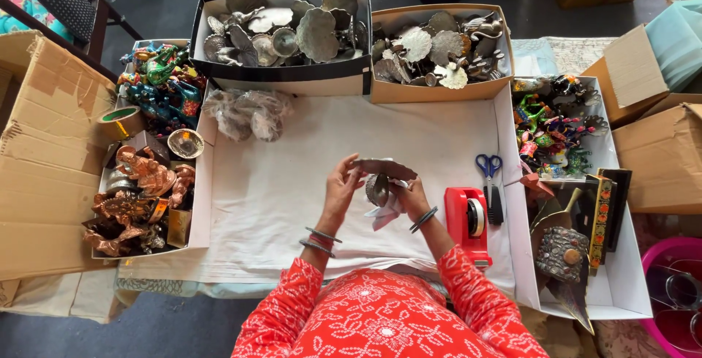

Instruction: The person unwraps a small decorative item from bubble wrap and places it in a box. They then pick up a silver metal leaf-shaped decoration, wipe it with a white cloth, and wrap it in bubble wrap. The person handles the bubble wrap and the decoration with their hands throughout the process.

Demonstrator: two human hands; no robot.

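Above the white cloth-covered table (292,182), both my hands hold a dark metal leaf-shaped piece with a small bowl (382,177). My left hand (341,186) grips its left edge. My right hand (411,196) supports it from the right and below, with a white cloth or paper (383,214) bunched under the fingers. Bangles sit on both wrists, and my sleeves are red with a white pattern.
Two boxes of similar metal leaf pieces (292,25) (439,47) stand at the back. Plastic-wrapped pieces (245,113) lie near them. A red tape dispenser (468,223) and blue scissors (489,166) are at right. Trays of figurines flank both sides (146,175) (563,131). Cardboard boxes surround the table.
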